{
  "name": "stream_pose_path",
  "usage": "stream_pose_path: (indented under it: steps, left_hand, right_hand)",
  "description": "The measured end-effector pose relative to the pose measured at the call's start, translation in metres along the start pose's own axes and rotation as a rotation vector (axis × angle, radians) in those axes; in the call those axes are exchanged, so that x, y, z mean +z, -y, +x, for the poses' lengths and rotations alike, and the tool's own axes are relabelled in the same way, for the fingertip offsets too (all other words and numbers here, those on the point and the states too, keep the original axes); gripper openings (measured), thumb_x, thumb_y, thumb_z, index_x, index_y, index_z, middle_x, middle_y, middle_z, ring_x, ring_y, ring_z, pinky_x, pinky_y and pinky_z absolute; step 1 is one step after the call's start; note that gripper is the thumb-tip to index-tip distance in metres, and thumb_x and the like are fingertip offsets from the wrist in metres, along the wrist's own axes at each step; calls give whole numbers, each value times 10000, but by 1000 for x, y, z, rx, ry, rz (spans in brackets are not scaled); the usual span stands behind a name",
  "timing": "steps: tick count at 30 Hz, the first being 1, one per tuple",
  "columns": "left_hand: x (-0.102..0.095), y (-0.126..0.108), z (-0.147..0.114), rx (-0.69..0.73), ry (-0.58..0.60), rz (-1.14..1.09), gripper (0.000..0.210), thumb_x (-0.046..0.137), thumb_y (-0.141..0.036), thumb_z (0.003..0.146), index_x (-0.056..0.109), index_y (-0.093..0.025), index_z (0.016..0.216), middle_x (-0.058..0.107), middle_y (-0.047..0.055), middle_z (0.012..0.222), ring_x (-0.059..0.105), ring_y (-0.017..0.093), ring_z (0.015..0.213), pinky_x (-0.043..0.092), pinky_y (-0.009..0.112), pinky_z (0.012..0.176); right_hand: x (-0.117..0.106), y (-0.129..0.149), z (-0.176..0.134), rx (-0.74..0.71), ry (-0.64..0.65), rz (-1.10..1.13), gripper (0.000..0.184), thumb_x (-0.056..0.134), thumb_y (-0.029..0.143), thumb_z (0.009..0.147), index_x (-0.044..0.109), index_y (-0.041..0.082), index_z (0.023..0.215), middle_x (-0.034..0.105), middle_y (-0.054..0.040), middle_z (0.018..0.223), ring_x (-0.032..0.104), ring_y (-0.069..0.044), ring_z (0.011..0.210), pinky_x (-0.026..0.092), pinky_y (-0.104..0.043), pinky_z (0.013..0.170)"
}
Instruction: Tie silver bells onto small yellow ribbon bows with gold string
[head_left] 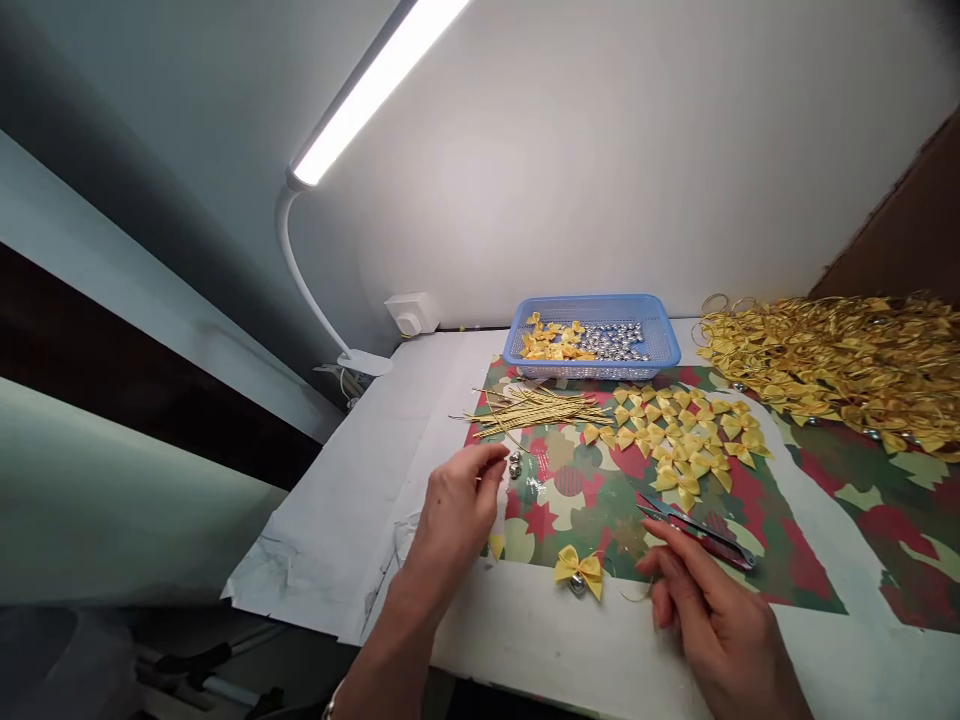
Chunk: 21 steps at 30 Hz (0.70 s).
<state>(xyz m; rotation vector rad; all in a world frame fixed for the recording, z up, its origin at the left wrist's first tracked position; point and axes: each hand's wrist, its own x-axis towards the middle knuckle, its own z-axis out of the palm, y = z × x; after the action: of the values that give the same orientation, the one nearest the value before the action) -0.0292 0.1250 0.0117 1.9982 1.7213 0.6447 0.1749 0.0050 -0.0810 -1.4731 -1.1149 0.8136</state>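
Note:
My left hand [457, 510] rests near the left edge of the patterned paper [592, 500], fingertips pinched next to small silver bells [515, 465]; what it pinches is too small to tell. My right hand [712, 610] lies at the front, fingers loosely curled, touching the handle end of red-handled snips [697, 530] that lie on the paper. A finished yellow bow with a bell [578, 570] sits between my hands at the paper's front edge. Loose yellow bows [682, 430] and a bundle of gold wire ties [540, 408] lie further back.
A blue basket [660, 345] holding bows and silver bells stands at the back. A large heap of finished gold bows [840, 365] fills the right. A desk lamp [367, 90] arches over from the left, beside a wall socket [411, 313].

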Motion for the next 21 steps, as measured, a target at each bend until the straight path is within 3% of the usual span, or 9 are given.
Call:
stream_pose_path:
  steps: [3, 5, 8, 13, 16, 21]
  left_hand:
    - [-4, -3, 11, 21, -25, 78, 244, 505, -210, 897, 739, -190, 965, 779, 78, 987, 711, 255, 858, 529, 341, 787]
    - [-4, -7, 17, 42, -9, 125, 246, 503, -203, 894, 746, -199, 936, 784, 70, 965, 717, 257, 869, 532, 343, 794]
    - [1, -12, 26, 77, 28, 193, 257, 494, -194, 905, 749, -199, 938, 786, 65, 950, 721, 252, 873, 536, 332, 772]
    - [12, -10, 49, 115, 84, 336, 264, 497, -111, 923, 744, -199, 957, 745, 87, 1070, 701, 240, 963, 528, 329, 820]
    - [14, -1, 59, 125, 146, 409, 143, 584, -206, 951, 694, -165, 1034, 696, 88, 1134, 676, 226, 981, 546, 401, 856]
    - [17, 15, 67, 140, 166, 404, 270, 605, -304, 958, 620, -172, 1193, 650, 92, 1204, 662, 231, 998, 568, 435, 846]
  right_hand:
    - [2, 4, -1, 21, 27, -41, 339, 433, 478, 994, 643, 229, 902, 588, 28, 577, 535, -123, 454, 448, -224, 491]
    - [3, 8, -1, 39, 34, -50, 350, 402, 486, 1003, 582, 235, 839, 565, 40, 584, 507, -111, 429, 437, -217, 476]
    - [3, 10, -1, 39, 6, -73, 293, 369, 461, 1018, 552, 242, 954, 558, 41, 634, 529, -115, 461, 447, -213, 489]
    - [4, 9, -1, -91, -28, -148, 225, 318, 372, 1039, 507, 253, 1064, 596, 21, 719, 597, -125, 570, 489, -209, 582]
    - [5, 8, 0, -156, -31, -176, 188, 311, 309, 1040, 490, 260, 1068, 602, 21, 717, 612, -124, 591, 501, -193, 597]
    - [8, 6, -1, -202, -56, -191, 213, 298, 285, 1040, 496, 256, 1110, 608, 22, 705, 622, -130, 580, 507, -187, 579]
